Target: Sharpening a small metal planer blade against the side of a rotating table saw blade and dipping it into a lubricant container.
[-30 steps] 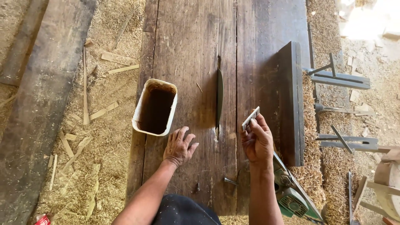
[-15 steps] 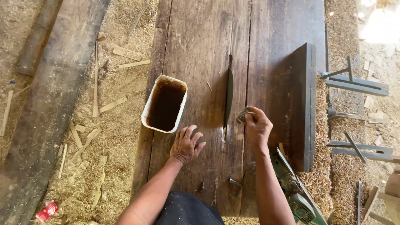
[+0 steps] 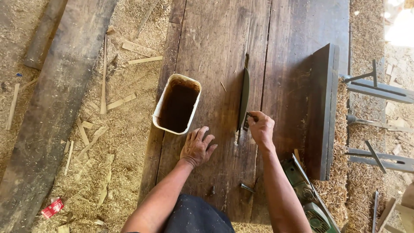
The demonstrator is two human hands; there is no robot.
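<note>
One blade lengthwise along planks; right hand touching.

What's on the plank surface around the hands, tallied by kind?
Hands, left flat, right gripping a small tool: 2
White tub with dark contents: 1
Long dark blade: 1
Dark board on edge: 1
Loose metal bits near plank edge: 2
Total: 7
</note>
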